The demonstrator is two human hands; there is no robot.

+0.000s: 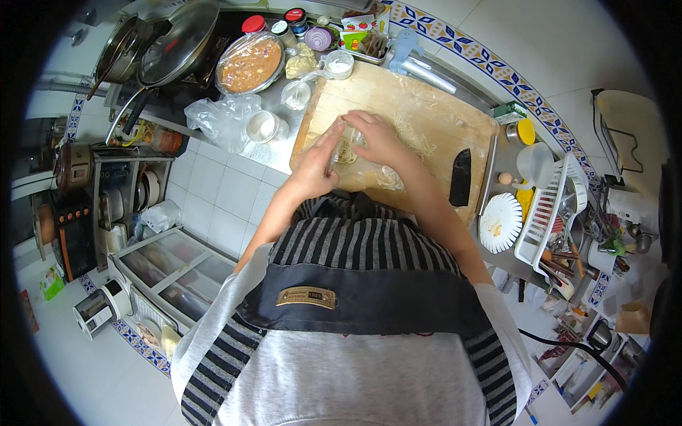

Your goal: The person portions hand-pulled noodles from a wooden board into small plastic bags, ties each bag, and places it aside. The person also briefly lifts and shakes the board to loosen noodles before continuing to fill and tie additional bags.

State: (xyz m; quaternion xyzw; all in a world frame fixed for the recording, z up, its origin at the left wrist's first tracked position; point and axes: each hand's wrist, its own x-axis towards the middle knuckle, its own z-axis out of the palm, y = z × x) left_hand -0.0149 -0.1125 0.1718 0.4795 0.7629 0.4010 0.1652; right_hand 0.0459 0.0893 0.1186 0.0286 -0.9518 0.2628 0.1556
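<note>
Over the floured wooden board, my two hands meet at the fingertips in a tent shape. My left hand stands on edge with its fingers stretched forward. My right hand arches from the other side, its thumb apart from the fingers. Between and below them lies a small heap of thin pale noodles, partly hidden by the hands. More loose noodles are spread to the right of my right hand. A black cleaver-like blade or sheath rests near the board's right edge.
Left of the board stand a white powder tub, a plastic bag and a film-covered bowl of orange-brown food. On the right are a fluted white plate, an egg and a dish rack. Pans sit at far left.
</note>
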